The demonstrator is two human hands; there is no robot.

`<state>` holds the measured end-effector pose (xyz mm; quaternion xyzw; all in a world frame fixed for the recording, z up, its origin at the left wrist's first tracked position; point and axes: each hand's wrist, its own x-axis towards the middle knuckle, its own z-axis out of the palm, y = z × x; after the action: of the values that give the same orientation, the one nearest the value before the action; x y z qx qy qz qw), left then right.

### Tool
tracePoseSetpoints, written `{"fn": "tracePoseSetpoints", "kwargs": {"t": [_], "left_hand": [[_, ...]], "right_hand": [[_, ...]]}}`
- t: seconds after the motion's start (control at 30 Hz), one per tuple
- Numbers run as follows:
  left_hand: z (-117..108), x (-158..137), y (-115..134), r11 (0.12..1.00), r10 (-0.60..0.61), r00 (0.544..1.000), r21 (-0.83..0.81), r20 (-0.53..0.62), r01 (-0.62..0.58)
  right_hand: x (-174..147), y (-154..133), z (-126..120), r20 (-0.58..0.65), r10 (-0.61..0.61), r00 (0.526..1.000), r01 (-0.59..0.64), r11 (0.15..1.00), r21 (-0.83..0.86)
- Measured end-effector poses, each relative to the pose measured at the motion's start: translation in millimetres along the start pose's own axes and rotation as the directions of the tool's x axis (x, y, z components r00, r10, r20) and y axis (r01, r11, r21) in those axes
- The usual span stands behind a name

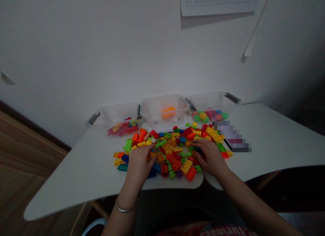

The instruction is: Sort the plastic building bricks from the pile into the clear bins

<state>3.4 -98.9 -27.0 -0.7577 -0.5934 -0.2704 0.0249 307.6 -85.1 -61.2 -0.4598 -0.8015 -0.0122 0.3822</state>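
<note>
Nearest me is my printed red top (215, 231), below the pile of toy building bricks (175, 150). A silver bracelet (125, 209) circles my left wrist, also on the near side of the pile. My hands are apart: my left hand (139, 161) rests at the pile's left part and my right hand (211, 156) at its right part, both with fingers bent among the bricks. I cannot tell whether either one grips a brick. A yellow brick (187, 167) and a purple brick (179, 174) lie along the pile's near edge. The pile is spread on the white bench (76, 171). Right of the pile lies a blurred-out flat device (235, 138). Behind the pile stand a left bin (119, 111), a middle bin (164, 98) with an orange piece (169, 112) and a right bin (208, 101) with colourful pieces (203, 116). Farthest, a gridded sheet (219, 2) hangs above the pile.
</note>
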Motion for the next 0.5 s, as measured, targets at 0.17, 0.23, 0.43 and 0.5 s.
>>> {"fn": "tracePoseSetpoints", "kwargs": {"t": [0.17, 0.23, 0.43, 0.5], "left_hand": [[2.6, 9.4, 9.3, 0.930, -0.167, 0.985, -0.339, -0.044, 0.143], [3.2, 13.5, 17.9, 0.894, -0.180, 0.983, -0.420, -0.020, 0.155], [7.9, 21.6, 45.7, 0.909, -0.052, 0.999, -0.414, -0.002, 0.046], [11.0, 21.2, 53.3, 0.920, 0.032, 0.999, -0.389, -0.018, -0.037]], "right_hand": [[3.8, -2.8, -1.4, -0.035, 0.005, 0.999, -0.005, 1.000, 0.001], [10.2, -7.9, -3.7, -0.055, 0.007, 0.998, -0.005, 1.000, 0.023], [37.2, -34.4, -6.1, -0.064, -0.004, 0.998, 0.017, 0.979, 0.203], [43.8, -41.9, -2.8, -0.020, 0.026, 0.999, -0.020, 0.970, 0.243]]}}
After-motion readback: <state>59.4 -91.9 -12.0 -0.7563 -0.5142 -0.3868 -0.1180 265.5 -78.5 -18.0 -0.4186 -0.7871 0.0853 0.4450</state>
